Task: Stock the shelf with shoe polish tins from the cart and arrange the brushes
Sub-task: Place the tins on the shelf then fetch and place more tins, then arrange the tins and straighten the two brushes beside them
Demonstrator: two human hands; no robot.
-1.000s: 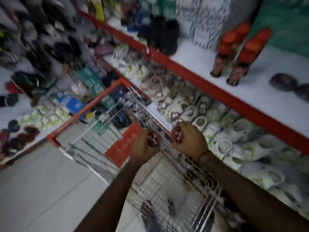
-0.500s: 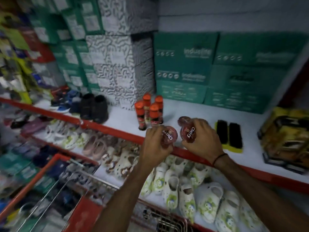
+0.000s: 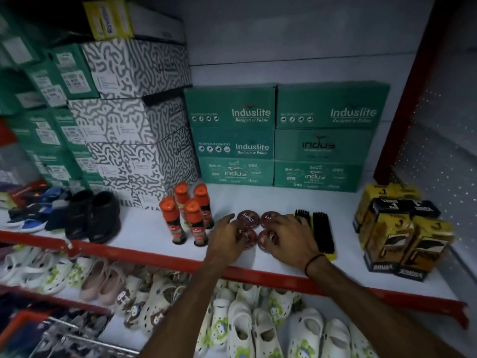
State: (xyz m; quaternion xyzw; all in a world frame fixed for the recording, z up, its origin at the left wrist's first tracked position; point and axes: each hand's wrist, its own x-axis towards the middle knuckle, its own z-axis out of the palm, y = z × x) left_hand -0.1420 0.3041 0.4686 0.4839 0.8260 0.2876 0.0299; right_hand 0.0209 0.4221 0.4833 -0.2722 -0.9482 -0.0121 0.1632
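Observation:
Four round dark-red shoe polish tins lie flat in a two-by-two group on the white shelf. The back left tin and back right tin sit uncovered. My left hand holds the front left tin against the shelf. My right hand holds the front right tin the same way. Two black-bristled brushes on yellow backs lie side by side just right of my right hand, touching its fingers.
Orange-capped polish bottles stand left of the tins, black shoes further left. Green shoe boxes fill the back. Yellow-black boxes stand at the right. White clogs lie below, the cart at bottom left.
My view swung up from the cart to the shelf. Both hands carried a tin each from the cart and lowered them onto the shelf in front of two other tins.

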